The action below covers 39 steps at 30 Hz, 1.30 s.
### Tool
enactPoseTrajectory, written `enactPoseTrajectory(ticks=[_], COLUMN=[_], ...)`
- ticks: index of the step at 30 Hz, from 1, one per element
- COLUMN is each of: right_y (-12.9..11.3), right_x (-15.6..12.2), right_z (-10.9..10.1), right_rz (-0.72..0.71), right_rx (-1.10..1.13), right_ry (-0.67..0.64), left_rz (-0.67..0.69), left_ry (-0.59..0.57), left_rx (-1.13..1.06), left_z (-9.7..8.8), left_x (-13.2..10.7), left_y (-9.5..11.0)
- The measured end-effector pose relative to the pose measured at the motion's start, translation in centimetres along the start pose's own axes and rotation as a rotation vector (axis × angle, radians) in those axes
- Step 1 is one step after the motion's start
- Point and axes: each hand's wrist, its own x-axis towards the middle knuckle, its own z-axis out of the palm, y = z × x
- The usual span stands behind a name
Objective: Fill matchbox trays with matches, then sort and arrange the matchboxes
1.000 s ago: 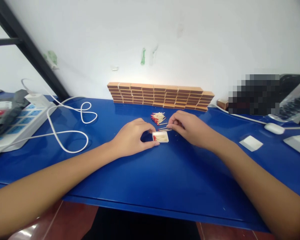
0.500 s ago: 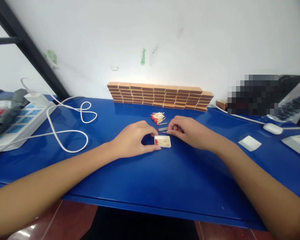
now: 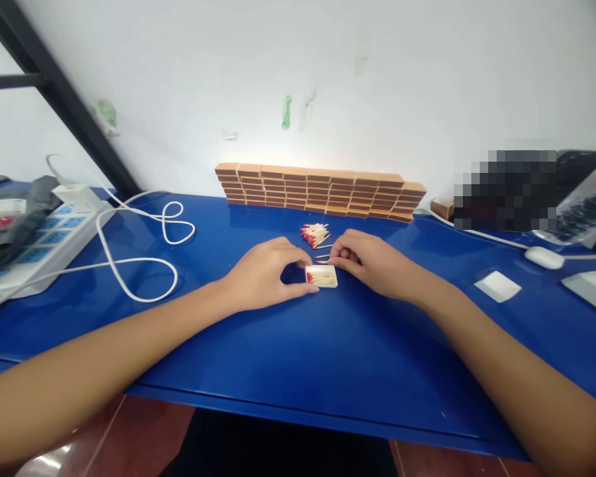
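Observation:
My left hand [image 3: 273, 275] grips the left end of a small white matchbox tray [image 3: 332, 282] between thumb and fingers. Inside the tray lie several matches [image 3: 320, 278], their red heads toward the left. My right hand [image 3: 360, 257] is just behind and right of the tray, its fingertips pinched on the tail end of a match [image 3: 322, 257] with a red head pointing left. Beyond the hands is a loose pile of red-headed matches [image 3: 315, 234] on the blue table [image 3: 298, 358].
Along the wall stands a stacked row of matchboxes [image 3: 318, 189]. On the left are a white cable [image 3: 173, 265] and a power strip [image 3: 44, 245]. To the right lie a white square piece [image 3: 498, 286], a white mouse [image 3: 544, 257] and a single box [image 3: 442, 209].
My right hand has shifted slightly left, closer to the tray, with its fingertips at the loose matches. My left hand still holds the tray in nearly the same place.

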Motion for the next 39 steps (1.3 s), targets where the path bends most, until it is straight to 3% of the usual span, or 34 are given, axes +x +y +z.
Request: enactPoseTrajectory(ticks=[8,15,22,28,39], right_y=[-1.3,-2.9,-0.7,0.1,1.0], right_x=[-0.6,-0.9,0.0,0.6,1.0], right_z=[-1.2,-0.1,-0.2,1.1,0.9], right_rz=[-0.029,-0.064,0.022,0.041,0.060], right_rx=[0.001,0.093,0.094,0.026,-0.001], right_ry=[0.116,0.013,0.120,0.096,0.123], left_rz=[-0.056,-0.033,-0.008,0.027,0.016], left_ry=[0.111,0.094,0.031,0.006,-0.002], left_rx=[0.071,0.051,0.008,-0.005,0.006], left_z=[0.1,0.2,0.1,0.1,0.1], left_x=[0.0,0.0,-0.1,-0.1,-0.1], left_y=[-0.3,-0.3,0.0,0.2,0.2])
